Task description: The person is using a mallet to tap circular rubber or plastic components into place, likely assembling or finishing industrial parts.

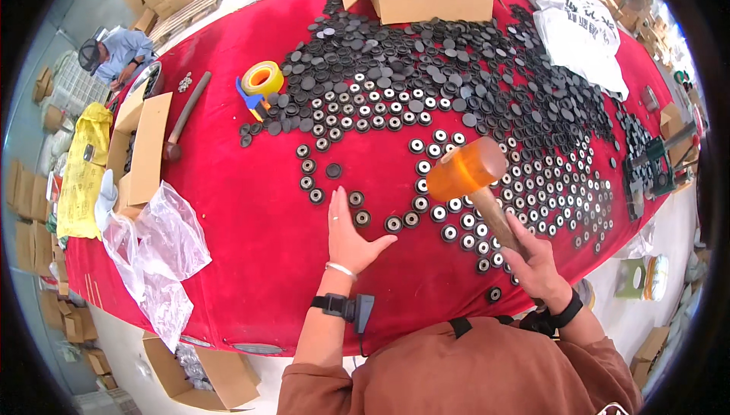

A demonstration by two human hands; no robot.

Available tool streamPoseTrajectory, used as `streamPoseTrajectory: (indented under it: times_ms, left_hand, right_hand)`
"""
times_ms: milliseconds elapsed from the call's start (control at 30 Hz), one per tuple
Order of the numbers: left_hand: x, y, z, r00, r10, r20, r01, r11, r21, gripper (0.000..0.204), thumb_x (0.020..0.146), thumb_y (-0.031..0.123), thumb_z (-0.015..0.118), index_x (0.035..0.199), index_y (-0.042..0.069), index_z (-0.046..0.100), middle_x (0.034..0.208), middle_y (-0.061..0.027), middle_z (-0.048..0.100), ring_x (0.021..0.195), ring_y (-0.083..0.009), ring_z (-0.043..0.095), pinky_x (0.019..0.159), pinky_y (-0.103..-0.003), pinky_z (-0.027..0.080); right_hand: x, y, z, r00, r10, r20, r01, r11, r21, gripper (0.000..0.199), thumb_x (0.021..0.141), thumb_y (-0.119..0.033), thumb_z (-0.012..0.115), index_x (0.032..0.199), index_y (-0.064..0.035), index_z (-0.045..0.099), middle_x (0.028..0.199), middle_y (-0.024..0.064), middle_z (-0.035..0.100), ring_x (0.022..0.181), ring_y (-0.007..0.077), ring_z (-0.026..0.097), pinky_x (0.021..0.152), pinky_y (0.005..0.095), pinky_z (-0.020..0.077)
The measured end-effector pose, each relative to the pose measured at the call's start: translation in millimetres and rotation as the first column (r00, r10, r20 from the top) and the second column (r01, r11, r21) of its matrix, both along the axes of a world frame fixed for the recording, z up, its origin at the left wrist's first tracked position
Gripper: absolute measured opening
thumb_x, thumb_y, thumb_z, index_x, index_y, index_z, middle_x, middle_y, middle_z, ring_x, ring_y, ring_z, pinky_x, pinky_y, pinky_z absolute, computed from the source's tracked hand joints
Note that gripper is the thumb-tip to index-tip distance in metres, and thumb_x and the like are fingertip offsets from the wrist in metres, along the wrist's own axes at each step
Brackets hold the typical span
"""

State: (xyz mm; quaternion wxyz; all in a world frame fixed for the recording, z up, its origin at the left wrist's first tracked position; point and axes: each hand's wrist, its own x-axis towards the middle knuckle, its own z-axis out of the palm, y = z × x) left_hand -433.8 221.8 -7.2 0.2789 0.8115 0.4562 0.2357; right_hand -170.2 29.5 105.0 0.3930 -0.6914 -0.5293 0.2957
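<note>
My right hand grips the wooden handle of a mallet, whose amber-orange head is raised over the rows of small black wheels with metal centres. On the red cloth, my left hand lies with its fingers stretched out and the thumb apart, holding nothing. Beside its fingertips are a plain black disc and a black wheel with a metal centre. Farther back spreads a large heap of plain black discs.
An open cardboard box stands at the back, a white bag at its right. Toward the left are yellow tape in a dispenser, a hammer, another box and clear plastic. A person sits far left.
</note>
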Motion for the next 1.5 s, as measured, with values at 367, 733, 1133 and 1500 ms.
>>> streamPoseTrajectory:
  times_ms: [367, 733, 1133, 1500]
  left_hand:
    - [-49.2, -31.4, 6.1, 0.977, 0.001, -0.215, 0.016, 0.997, 0.075, 0.126, 0.054, 0.058, 0.084, 0.144, -0.007, 0.024, 0.150, -0.0271, 0.027, 0.143, -0.0415, 0.021, 0.116, -0.056, 0.014]
    - [-10.5, -1.7, 1.7, 0.954, -0.072, -0.292, 0.119, 0.982, 0.145, 0.122, 0.058, 0.063, 0.080, 0.142, -0.010, 0.029, 0.150, -0.0286, 0.027, 0.142, -0.0435, 0.020, 0.116, -0.056, 0.015]
    - [-14.8, 85.9, -4.1, 0.933, 0.311, -0.182, -0.234, 0.906, 0.352, 0.086, 0.080, 0.045, 0.071, 0.142, -0.003, 0.035, 0.153, -0.0223, 0.029, 0.144, -0.0387, 0.022, 0.115, -0.055, 0.018]
    - [-21.2, 160.6, -12.8, 0.923, -0.102, -0.370, 0.182, 0.965, 0.188, 0.094, 0.077, 0.061, 0.066, 0.146, 0.006, 0.035, 0.152, -0.0175, 0.032, 0.143, -0.0342, 0.026, 0.117, -0.049, 0.019]
  right_hand:
    - [-50.9, 56.5, -16.2, 0.896, 0.356, 0.265, -0.351, 0.934, -0.066, 0.061, 0.089, -0.015, 0.064, 0.145, -0.0188, 0.041, 0.074, 0.0149, 0.056, 0.058, 0.0339, 0.058, 0.056, 0.0427, 0.0516]
    - [-47.4, 51.0, -26.2, 0.972, 0.198, 0.124, -0.200, 0.980, 0.005, 0.054, 0.089, -0.008, 0.064, 0.140, -0.0093, 0.047, 0.094, 0.0218, 0.067, 0.082, 0.0325, 0.069, 0.073, 0.0361, 0.0542]
    - [-27.9, 41.6, -10.9, 0.999, 0.031, -0.014, -0.032, 0.997, -0.066, 0.052, 0.089, -0.002, 0.060, 0.140, -0.0008, 0.046, 0.079, 0.0099, 0.064, 0.066, 0.0111, 0.057, 0.066, 0.0255, 0.0486]
    - [-41.3, 60.5, -12.2, 0.994, 0.088, -0.057, -0.096, 0.983, -0.155, 0.051, 0.089, -0.008, 0.063, 0.139, -0.0063, 0.049, 0.082, 0.0157, 0.069, 0.070, 0.0141, 0.068, 0.069, 0.0275, 0.0523]
